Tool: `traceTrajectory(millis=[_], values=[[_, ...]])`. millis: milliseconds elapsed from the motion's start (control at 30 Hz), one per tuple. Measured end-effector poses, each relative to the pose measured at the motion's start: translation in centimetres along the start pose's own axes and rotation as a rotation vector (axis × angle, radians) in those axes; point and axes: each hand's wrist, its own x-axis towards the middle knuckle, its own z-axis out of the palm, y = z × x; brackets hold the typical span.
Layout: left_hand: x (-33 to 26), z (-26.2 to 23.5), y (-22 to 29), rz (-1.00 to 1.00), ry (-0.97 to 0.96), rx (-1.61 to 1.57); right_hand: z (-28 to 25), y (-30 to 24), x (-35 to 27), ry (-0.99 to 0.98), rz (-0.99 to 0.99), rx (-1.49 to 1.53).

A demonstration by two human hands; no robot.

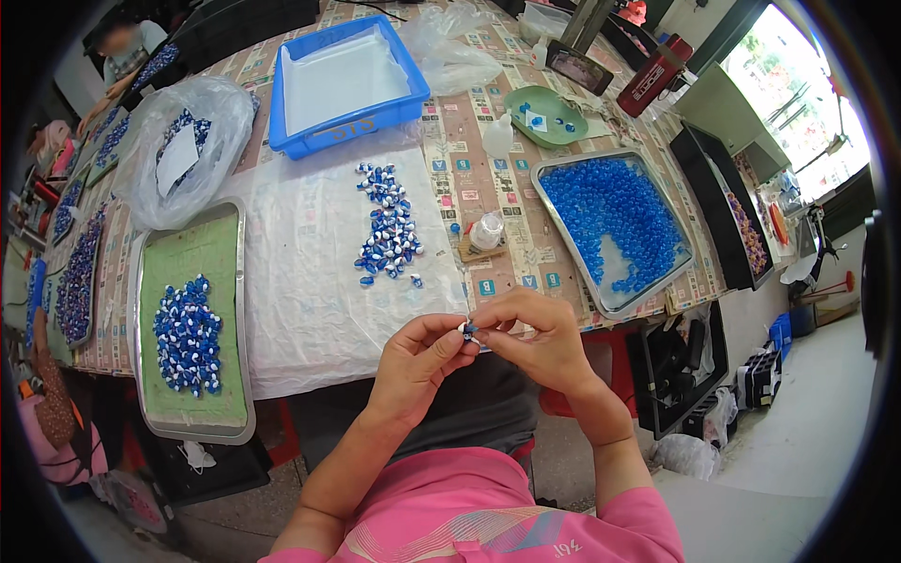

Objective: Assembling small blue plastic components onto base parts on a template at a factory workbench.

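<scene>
Just past the table's front edge, my left hand [419,364] pinches a small blue-and-white bead-like piece [468,331] between thumb and fingers. My right hand [533,335] meets it from the other side, its thumb and fingertips closed on the same piece. Fingertips hide most of that piece. Beyond my hands, a loose pile of blue-and-white pieces [389,230] lies on a white sheet [291,272]. At the right, a metal tray [610,308] holds many clear blue beads [601,202]. A small clear jar [487,231] stands on a wooden block between pile and tray.
On the left, a metal tray [239,310] with a green lining carries more blue-and-white pieces [188,333]. Behind are a plastic bag [211,103], a blue bin [413,98], a white bottle [497,138], a green dish [549,131] and a red flask [654,75]. Another person [131,52] sits far left.
</scene>
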Motion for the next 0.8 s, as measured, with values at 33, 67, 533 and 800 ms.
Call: traceTrajectory(millis=[33,67,533,800], values=[[0.1,0.0,-0.2,0.007,-0.003,0.009,-0.1,0.2,-0.1,-0.012,-0.005,-0.006],[0.1,0.0,-0.3,0.014,-0.005,0.017,-0.2,0.1,-0.1,-0.012,-0.004,-0.004],[-0.1,0.1,-1.1,-0.098,-0.001,-0.006,-2.4,-0.5,-0.2,-0.192,0.115,0.113],[-2.1,1.7,1.2,0.130,0.074,0.237,-5.2,-0.1,-0.3,-0.153,-0.094,0.035]])
